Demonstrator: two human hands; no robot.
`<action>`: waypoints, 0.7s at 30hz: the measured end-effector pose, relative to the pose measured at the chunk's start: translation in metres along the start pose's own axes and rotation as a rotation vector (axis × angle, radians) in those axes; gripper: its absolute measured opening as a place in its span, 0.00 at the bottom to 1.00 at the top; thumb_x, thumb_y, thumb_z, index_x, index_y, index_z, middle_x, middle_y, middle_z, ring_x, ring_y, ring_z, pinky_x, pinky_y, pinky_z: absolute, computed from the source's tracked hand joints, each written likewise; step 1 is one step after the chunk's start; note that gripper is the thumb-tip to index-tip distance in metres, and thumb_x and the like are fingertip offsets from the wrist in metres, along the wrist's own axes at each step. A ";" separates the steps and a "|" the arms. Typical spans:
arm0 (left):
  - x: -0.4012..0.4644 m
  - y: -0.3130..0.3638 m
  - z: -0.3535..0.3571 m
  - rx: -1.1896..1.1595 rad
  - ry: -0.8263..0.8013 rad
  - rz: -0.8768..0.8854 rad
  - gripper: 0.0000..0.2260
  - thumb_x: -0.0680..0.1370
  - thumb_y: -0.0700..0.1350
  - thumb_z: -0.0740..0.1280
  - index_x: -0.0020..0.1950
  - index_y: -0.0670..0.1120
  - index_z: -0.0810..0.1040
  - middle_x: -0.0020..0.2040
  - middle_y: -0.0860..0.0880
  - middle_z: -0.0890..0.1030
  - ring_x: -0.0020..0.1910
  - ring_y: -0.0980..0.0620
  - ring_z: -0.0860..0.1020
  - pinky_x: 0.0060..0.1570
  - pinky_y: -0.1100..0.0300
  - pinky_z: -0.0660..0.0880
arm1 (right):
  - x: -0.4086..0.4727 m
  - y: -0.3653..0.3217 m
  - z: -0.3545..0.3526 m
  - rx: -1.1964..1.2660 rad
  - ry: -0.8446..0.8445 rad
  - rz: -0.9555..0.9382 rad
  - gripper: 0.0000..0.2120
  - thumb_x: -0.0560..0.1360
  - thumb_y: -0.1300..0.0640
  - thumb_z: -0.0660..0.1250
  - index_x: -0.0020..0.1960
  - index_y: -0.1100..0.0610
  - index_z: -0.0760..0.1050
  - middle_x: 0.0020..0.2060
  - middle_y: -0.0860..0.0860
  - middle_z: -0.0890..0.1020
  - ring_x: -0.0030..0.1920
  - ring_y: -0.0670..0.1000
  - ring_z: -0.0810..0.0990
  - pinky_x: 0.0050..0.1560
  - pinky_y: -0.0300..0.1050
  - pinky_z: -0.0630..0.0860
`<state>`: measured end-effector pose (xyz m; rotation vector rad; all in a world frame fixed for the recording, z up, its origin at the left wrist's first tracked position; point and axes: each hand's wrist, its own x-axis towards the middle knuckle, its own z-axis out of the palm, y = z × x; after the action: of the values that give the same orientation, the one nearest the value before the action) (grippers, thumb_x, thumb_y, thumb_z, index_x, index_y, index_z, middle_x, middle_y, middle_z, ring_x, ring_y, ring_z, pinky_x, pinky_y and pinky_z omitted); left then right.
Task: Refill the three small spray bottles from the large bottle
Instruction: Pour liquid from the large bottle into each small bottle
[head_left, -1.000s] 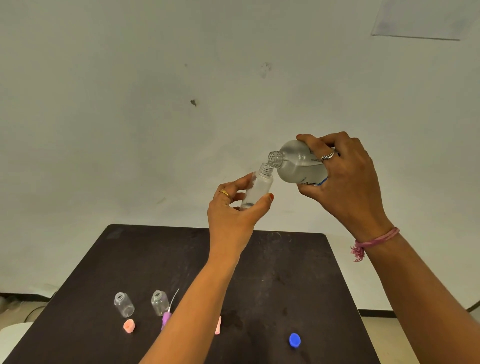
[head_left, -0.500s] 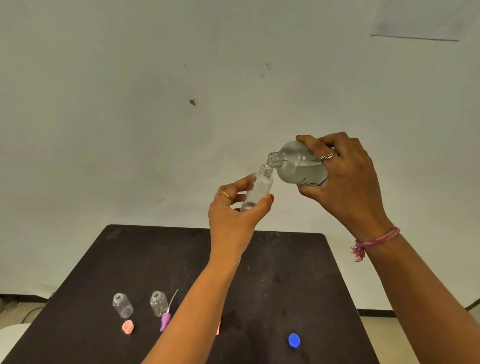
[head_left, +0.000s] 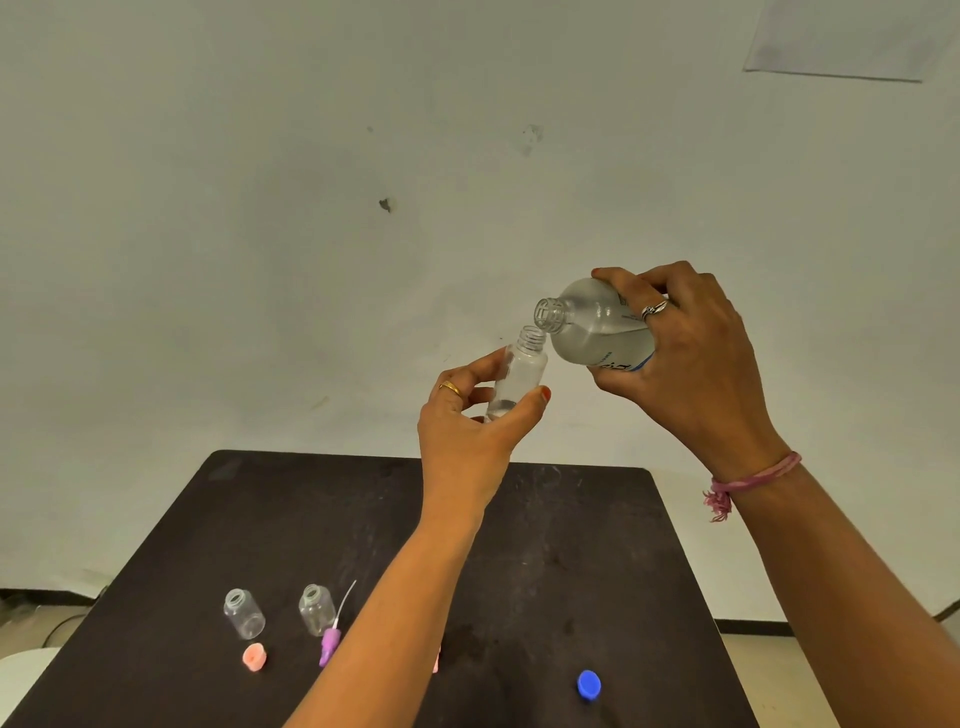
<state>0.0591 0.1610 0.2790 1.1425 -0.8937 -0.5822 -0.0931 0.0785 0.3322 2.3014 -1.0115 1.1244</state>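
Right hand (head_left: 696, 364) wrapped around the large bottle (head_left: 592, 327), tipped neck-down in the middle of the frame, clear liquid pooled along its lower side. Mouth right above the open small spray bottle (head_left: 519, 374), pinched between thumb and fingers of the left hand (head_left: 467, 431), a bit of liquid at its bottom. Lower left on the dark table (head_left: 597, 571): two more uncapped small bottles (head_left: 244, 613) (head_left: 317, 609), both looking empty. Beside them a pink cap (head_left: 254, 656), purple spray top (head_left: 329, 643), blue cap (head_left: 588, 685) further right.
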 end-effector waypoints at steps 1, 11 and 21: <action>0.001 0.000 0.000 0.002 0.001 0.002 0.18 0.68 0.46 0.77 0.50 0.63 0.74 0.57 0.53 0.79 0.52 0.58 0.78 0.37 0.76 0.73 | 0.000 0.000 0.001 0.005 -0.003 0.003 0.35 0.60 0.55 0.81 0.65 0.56 0.73 0.50 0.59 0.77 0.48 0.59 0.76 0.45 0.49 0.74; 0.003 0.000 0.002 -0.015 0.007 -0.001 0.18 0.68 0.47 0.77 0.51 0.63 0.75 0.56 0.55 0.80 0.52 0.57 0.78 0.39 0.75 0.75 | -0.004 -0.002 0.007 0.078 -0.028 0.086 0.35 0.61 0.53 0.80 0.65 0.55 0.73 0.50 0.57 0.77 0.49 0.57 0.75 0.45 0.42 0.69; 0.001 0.000 0.003 -0.009 0.028 -0.006 0.18 0.68 0.48 0.77 0.50 0.64 0.74 0.57 0.55 0.79 0.52 0.58 0.77 0.39 0.76 0.74 | -0.012 -0.008 0.011 0.221 -0.108 0.209 0.36 0.62 0.50 0.79 0.67 0.53 0.71 0.55 0.56 0.76 0.54 0.55 0.73 0.47 0.40 0.68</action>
<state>0.0571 0.1590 0.2800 1.1432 -0.8632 -0.5734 -0.0859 0.0823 0.3155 2.4982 -1.2489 1.2600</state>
